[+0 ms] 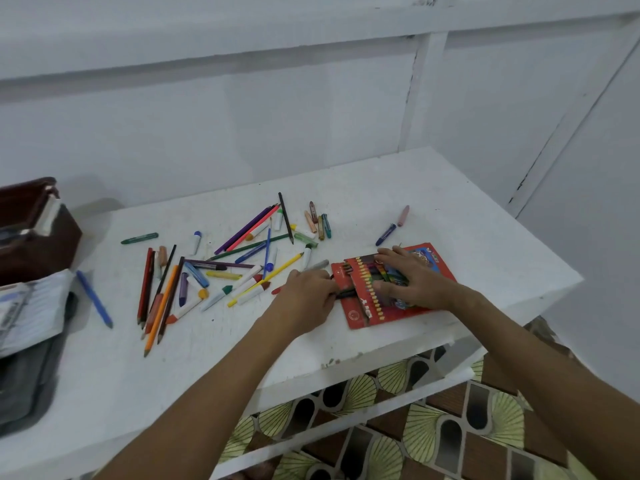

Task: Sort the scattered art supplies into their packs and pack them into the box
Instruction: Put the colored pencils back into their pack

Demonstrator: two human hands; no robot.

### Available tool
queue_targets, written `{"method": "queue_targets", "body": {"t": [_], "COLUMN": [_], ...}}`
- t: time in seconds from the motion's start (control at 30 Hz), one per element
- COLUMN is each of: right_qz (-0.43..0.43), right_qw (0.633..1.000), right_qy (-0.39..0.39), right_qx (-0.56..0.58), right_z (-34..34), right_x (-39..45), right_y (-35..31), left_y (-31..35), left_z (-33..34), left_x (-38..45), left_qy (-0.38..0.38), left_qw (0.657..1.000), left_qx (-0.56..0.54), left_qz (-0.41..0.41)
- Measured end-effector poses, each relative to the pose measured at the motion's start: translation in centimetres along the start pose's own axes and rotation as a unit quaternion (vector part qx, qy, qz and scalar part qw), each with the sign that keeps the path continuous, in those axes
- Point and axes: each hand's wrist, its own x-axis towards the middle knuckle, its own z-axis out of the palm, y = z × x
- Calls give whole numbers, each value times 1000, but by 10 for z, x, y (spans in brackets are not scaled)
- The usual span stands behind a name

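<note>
The red pencil pack (391, 284) lies flat near the table's (346, 334) near-right edge. The right hand (408, 275) presses it down with spread fingers while the left hand (308, 294) pinches dark pencils (346, 293) at its open left end — the filling step, early on, I judge. Next the tips must line up with the slot. Most loose supplies (221, 268) lie left; the brown box (34, 230) sits far left — open tabletop between.
</note>
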Motion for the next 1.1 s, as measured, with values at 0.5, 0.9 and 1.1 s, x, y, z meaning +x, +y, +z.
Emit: {"method": "queue_targets", "body": {"t": [0.5, 0.9, 1.1], "right_qz": [-36, -48, -45], "right_qw": [992, 988, 991], "right_qy": [101, 100, 98], "right_qx": [-72, -105, -83], "right_z": [14, 17, 14], "right_x": [4, 6, 5], "right_y": [11, 13, 12], "left_y": [-3, 7, 3], "left_z": [7, 11, 5], "left_x": [2, 33, 37], "left_qy": [-15, -8, -29], "left_qw": [997, 991, 989], "left_qx": [-37, -77, -113], "left_qz": [-64, -110, -94]}}
